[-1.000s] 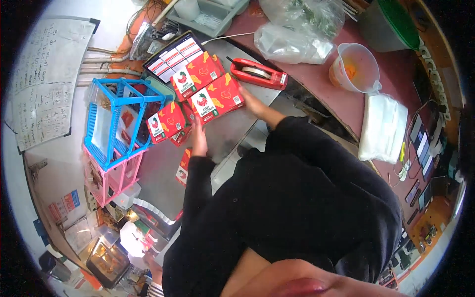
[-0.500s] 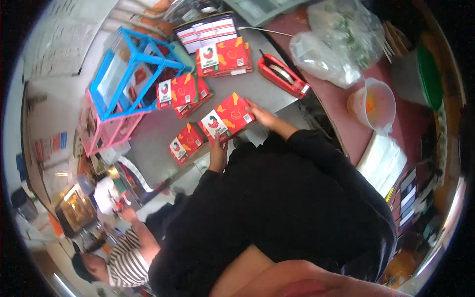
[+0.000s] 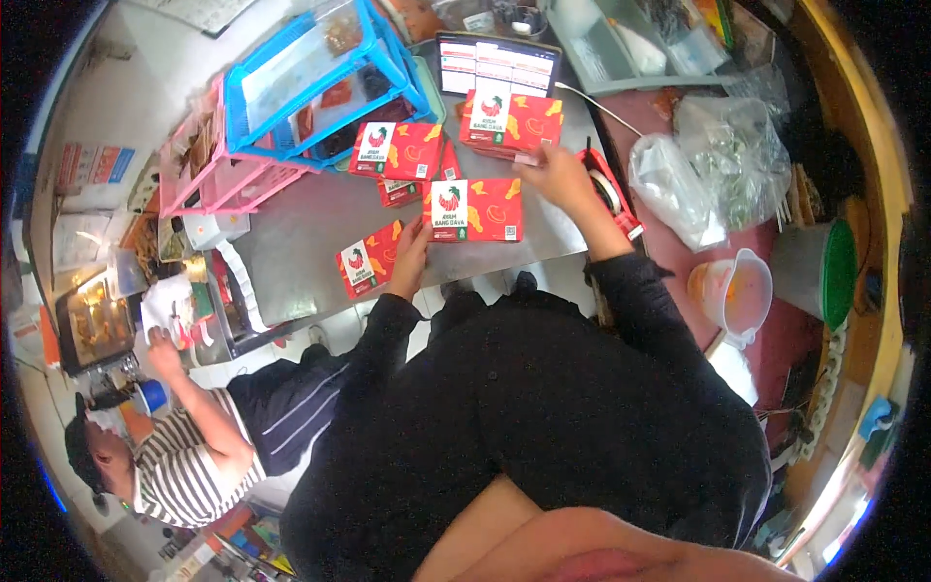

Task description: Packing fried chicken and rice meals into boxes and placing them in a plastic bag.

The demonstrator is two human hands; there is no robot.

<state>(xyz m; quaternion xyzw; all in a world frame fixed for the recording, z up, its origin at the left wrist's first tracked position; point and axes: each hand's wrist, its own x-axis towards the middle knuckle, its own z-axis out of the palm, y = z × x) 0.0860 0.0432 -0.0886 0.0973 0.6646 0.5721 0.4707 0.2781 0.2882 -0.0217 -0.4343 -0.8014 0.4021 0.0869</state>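
A red food box (image 3: 493,213) with a white printed panel sits near the table's front edge. My left hand (image 3: 409,260) grips its left side, fingers against the edge. Reaching beyond that box, my right hand (image 3: 561,182) has its fingers closed at a small pale paper slip (image 3: 527,159) on the near side of the far-right stack of red boxes (image 3: 529,118). Left of these lies another red stack (image 3: 400,150), and a smaller red box (image 3: 369,260) sits near the front left.
A red tape dispenser (image 3: 613,199) stands right of my right hand. Behind the boxes is a lit tablet (image 3: 497,66); blue and pink baskets (image 3: 276,87) stand at left. Plastic bags (image 3: 669,184) and a clear jug (image 3: 732,291) lie to the right. Another person in stripes (image 3: 199,451) works at lower left.
My right hand has left the near box and moved forward to the slip on the far stack. My left hand has shifted to the near box's left edge. The view has turned.
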